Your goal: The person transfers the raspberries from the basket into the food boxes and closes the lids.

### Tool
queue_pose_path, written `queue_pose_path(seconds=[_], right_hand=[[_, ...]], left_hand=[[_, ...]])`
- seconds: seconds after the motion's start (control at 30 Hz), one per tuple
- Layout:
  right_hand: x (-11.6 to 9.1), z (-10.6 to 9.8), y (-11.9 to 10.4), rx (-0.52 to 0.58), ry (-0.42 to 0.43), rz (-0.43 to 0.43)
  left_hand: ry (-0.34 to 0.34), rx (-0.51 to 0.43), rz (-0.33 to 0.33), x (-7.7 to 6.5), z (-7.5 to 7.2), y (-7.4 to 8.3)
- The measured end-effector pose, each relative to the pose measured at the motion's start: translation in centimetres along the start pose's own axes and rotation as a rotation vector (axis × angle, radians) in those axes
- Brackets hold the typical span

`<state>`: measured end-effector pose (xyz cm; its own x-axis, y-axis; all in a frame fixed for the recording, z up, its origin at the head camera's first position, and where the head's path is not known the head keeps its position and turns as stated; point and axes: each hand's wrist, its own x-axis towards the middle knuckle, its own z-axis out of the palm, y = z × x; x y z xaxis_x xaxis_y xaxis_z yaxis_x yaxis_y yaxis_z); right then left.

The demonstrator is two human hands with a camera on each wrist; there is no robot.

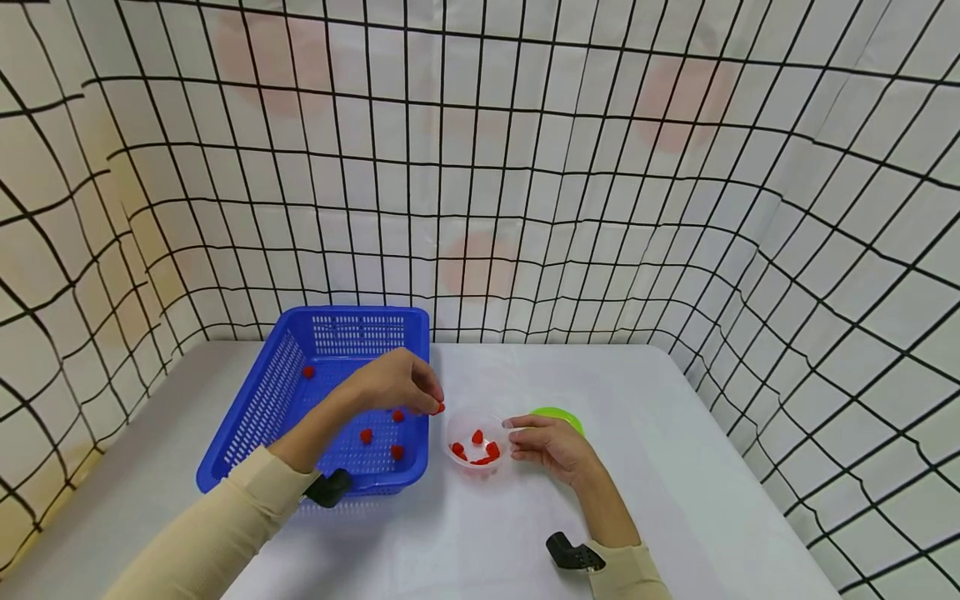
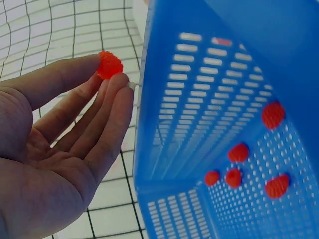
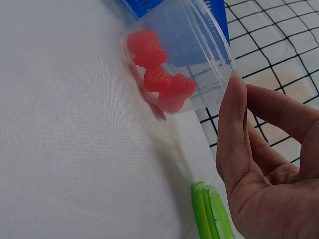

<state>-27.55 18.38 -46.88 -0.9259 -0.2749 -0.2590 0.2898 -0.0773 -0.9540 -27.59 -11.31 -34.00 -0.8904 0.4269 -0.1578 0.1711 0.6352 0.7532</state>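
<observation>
My left hand is over the right rim of the blue basket, pinching a red raspberry between thumb and fingertips. Several more raspberries lie spread on the basket floor. Right of the basket stands a clear plastic tub with several raspberries at its bottom. The fingertips of my right hand hold the tub's rim on its right side. A green lid lies on the table, partly hidden behind the right hand.
A white-covered table lies under everything. Black netting over white sheeting borders the back and both sides. Dark wrist cameras sit at both cuffs. The basket's tall side wall stands close beside the left hand.
</observation>
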Motion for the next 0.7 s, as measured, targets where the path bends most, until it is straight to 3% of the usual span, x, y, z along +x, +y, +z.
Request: queue_pose_path(seconds=[0.4, 0.7], right_hand=[[0.1, 0.2, 0.0, -0.021, 0.016, 0.004], [0.0, 0.1, 0.0, -0.027, 0.014, 0.013]], left_hand=[[0.029, -0.012, 0.008, 1.8, 2.7, 1.4], [0.028, -0.017, 0.019, 2.6, 4.5, 1.1]])
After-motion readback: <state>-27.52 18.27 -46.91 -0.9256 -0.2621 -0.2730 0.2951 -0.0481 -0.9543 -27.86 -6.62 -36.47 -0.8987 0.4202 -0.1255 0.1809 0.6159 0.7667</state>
